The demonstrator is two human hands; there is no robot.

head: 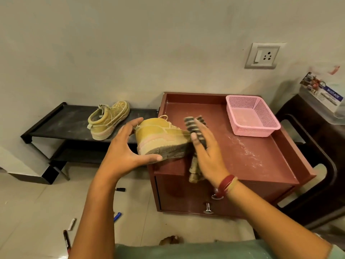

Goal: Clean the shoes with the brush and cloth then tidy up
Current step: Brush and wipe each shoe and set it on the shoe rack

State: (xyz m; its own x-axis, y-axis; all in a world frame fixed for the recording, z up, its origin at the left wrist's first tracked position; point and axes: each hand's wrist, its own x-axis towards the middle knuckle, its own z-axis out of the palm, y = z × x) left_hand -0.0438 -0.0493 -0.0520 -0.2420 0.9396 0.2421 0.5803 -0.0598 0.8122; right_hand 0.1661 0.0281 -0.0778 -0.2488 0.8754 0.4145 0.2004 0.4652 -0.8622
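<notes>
The left hand (128, 152) is gripping the shoe (162, 139) by its heel, fingers spread and curled over the top, thumb (149, 157) lying along the sole. The right hand (209, 154) is keeping its fingers (205, 133) straight and close together, its thumb pinching the striped cloth (192, 124) against them at the shoe's toe end; the cloth's tail is hanging below. The shoe is tilting above the cabinet's (261, 156) left front corner. A pink basket (252, 116) is sitting at the cabinet's back right. The other shoe (109, 118) is lying on the black rack (61, 124).
</notes>
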